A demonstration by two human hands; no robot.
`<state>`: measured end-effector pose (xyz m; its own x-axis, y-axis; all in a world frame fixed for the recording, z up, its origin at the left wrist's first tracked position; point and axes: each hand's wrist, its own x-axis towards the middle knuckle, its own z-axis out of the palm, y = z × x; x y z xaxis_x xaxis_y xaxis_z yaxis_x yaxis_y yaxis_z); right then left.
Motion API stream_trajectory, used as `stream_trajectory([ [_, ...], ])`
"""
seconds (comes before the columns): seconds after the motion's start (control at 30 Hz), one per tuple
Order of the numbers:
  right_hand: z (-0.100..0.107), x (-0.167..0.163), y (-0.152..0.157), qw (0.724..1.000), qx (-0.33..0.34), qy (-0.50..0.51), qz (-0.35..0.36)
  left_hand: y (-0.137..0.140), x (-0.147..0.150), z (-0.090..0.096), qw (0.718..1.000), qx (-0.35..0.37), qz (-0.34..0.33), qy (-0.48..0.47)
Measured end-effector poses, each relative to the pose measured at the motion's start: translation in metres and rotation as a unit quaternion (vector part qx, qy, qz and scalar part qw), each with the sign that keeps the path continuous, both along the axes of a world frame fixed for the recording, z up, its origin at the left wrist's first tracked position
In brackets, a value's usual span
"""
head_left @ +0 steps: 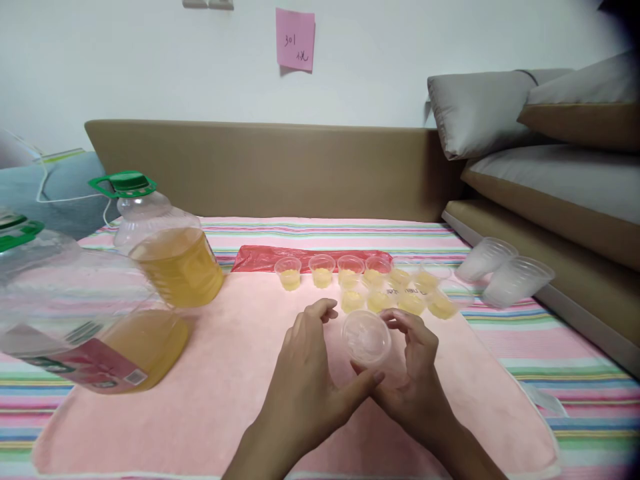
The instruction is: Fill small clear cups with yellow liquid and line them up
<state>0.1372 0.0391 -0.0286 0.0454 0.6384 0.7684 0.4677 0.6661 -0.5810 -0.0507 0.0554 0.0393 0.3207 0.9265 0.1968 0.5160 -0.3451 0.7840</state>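
My right hand holds a small clear plastic cup, its mouth facing me and nothing inside. My left hand touches the cup's left side and underside, with the thumb reaching under it. Just beyond the hands, several small cups of yellow liquid stand in two rows on the pink mat. Two big clear jugs of yellow liquid with green caps stand at left: the near jug and the far jug.
Stacks of empty clear cups lie on their sides at the right on the striped cloth. A red plastic bag lies behind the cup rows. Grey cushions and a tan headboard stand behind.
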Motion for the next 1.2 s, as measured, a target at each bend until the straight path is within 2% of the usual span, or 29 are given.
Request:
stream_trajectory([
  [0.7, -0.001, -0.001, -0.001, 0.999, 0.026, -0.042, 0.006, 0.003, -0.002, -0.008, 0.997, 0.068, -0.010, 0.025],
  [1.2, -0.003, -0.001, -0.001, 0.999, 0.007, -0.032, 0.006, 0.003, 0.001, -0.011, 0.996, 0.089, 0.004, 0.024],
])
